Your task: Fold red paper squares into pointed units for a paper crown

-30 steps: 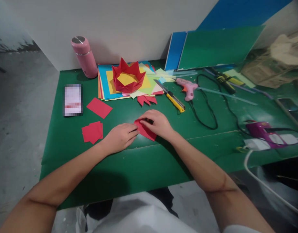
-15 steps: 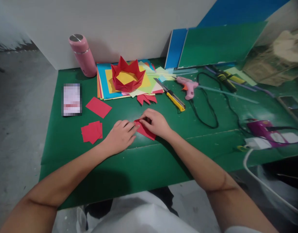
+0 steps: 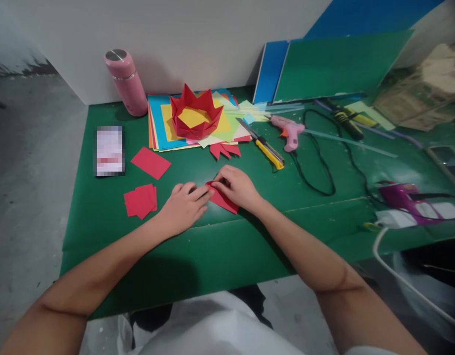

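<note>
A piece of red paper [image 3: 225,201] lies on the green table between my hands, its upper end turned over. My right hand [image 3: 237,186] pinches that upper end with thumb and fingers. Stretched flat from the other side, my left hand [image 3: 186,204] rests its fingertips on the paper's left edge. To the left are a loose red rectangle of paper [image 3: 151,163] and a small pile of red paper pieces [image 3: 140,201]. Beyond my hands, folded red points [image 3: 226,150] stick out by a paper stack, on which a red folded paper ring [image 3: 198,129] stands.
A pink bottle [image 3: 128,84] and a blurred-out phone-sized object [image 3: 109,151] stand and lie at the left. Right of the paper are a yellow utility knife [image 3: 270,154], a pink glue gun [image 3: 291,133] with its black cord, and a purple-and-white power strip [image 3: 401,195].
My hands stay on the red paper in nearly the same pose. The left fingers have shifted slightly on its edge, and the whole view has moved a little.
</note>
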Motion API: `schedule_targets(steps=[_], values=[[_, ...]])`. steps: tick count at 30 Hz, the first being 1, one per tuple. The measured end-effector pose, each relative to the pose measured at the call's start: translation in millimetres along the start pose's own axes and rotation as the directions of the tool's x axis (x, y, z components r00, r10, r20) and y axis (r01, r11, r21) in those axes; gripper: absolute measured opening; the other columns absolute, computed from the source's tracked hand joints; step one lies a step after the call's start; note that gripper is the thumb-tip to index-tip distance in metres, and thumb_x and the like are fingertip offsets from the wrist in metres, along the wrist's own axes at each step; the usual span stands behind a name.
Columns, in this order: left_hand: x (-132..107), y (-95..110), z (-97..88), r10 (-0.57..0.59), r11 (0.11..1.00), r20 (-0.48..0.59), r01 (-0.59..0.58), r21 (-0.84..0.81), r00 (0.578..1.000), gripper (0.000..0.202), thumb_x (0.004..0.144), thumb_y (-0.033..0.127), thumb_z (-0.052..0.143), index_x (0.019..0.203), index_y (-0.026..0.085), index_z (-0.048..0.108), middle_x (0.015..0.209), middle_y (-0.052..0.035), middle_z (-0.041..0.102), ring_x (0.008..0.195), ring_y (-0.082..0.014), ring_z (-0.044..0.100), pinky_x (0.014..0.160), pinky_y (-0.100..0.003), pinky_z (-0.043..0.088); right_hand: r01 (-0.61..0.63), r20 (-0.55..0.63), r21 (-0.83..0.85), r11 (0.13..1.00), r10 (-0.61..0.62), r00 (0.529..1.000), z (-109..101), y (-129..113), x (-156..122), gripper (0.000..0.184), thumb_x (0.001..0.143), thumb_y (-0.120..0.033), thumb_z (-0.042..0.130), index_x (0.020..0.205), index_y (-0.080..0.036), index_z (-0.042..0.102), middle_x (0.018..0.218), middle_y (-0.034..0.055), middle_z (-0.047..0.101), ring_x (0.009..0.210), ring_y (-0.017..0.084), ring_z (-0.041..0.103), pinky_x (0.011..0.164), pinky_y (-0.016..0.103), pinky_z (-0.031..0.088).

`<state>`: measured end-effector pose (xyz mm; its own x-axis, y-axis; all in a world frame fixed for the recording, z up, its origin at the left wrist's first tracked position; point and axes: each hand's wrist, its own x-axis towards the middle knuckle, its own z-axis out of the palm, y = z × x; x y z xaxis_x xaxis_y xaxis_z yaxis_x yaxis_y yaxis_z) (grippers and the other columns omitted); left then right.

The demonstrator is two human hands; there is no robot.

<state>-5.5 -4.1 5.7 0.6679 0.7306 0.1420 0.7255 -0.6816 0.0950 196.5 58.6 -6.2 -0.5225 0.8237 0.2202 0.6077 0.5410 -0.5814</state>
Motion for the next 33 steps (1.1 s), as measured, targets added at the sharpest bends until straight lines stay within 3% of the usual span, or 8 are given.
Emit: schedule_targets(steps=[11, 14, 17, 24, 33], values=[[0, 1, -2.6, -0.056, 0.998, 0.016, 0.057, -0.034, 0.998, 0.037, 0.096, 0.032, 0.044, 0.131, 0.026, 0.055, 0.127, -0.0088, 0.054, 0.106, -0.0269, 0.046, 0.084, -0.04, 0.036, 0.013, -0.009, -0.007, 1.0, -0.013, 1.0, 1, 0, 0, 0.014, 0.086, -0.023, 0.059, 0.073, -0.019, 0.057, 0.073, 0.0031, 0.058, 0.07, 0.017, 0.051, 0.065, 0.029, 0.039], [0, 2, -3.7, -0.071, 0.997, 0.014, 0.072, -0.035, 0.997, 0.036, 0.096, 0.032, 0.043, 0.13, 0.027, 0.056, 0.127, -0.0091, 0.054, 0.107, -0.0271, 0.045, 0.084, -0.041, 0.036, 0.036, 0.002, 0.017, 0.999, -0.036, 0.999, -1, 0, 0, 0.008, 0.088, -0.02, 0.056, 0.084, -0.019, 0.063, 0.079, 0.0044, 0.061, 0.075, 0.018, 0.054, 0.067, 0.029, 0.041], [-1, 2, -3.7, -0.079, 0.996, 0.009, 0.079, -0.038, 0.997, 0.036, 0.095, 0.033, 0.044, 0.129, 0.028, 0.056, 0.127, -0.009, 0.054, 0.107, -0.0276, 0.045, 0.085, -0.041, 0.037, 0.072, -0.004, 0.051, 0.996, -0.072, 0.997, -3, 0, -2, 0.017, 0.09, -0.019, 0.051, 0.094, -0.022, 0.067, 0.088, 0.0052, 0.064, 0.081, 0.017, 0.058, 0.071, 0.03, 0.045], [-1, 1, -2.5, -0.103, 0.994, 0.021, 0.103, -0.034, 0.994, 0.036, 0.095, 0.035, 0.045, 0.13, 0.03, 0.056, 0.129, -0.0088, 0.053, 0.11, -0.0289, 0.044, 0.083, -0.042, 0.036, 0.159, -0.035, 0.047, 0.986, -0.157, 0.987, -3, 4, -4, 0.016, 0.089, -0.023, 0.055, 0.087, -0.022, 0.071, 0.086, 0.0042, 0.068, 0.079, 0.015, 0.062, 0.07, 0.027, 0.048], [0, 1, -4.4, -0.072, 0.997, 0.011, 0.072, -0.021, 0.997, 0.035, 0.097, 0.034, 0.042, 0.128, 0.027, 0.057, 0.134, -0.0075, 0.052, 0.108, -0.0282, 0.044, 0.082, -0.042, 0.035, 0.274, 0.031, 0.04, 0.961, -0.275, 0.961, -11, 12, -1, 0.021, 0.092, -0.023, 0.052, 0.088, -0.021, 0.072, 0.09, 0.0068, 0.066, 0.083, 0.017, 0.062, 0.075, 0.031, 0.05]])
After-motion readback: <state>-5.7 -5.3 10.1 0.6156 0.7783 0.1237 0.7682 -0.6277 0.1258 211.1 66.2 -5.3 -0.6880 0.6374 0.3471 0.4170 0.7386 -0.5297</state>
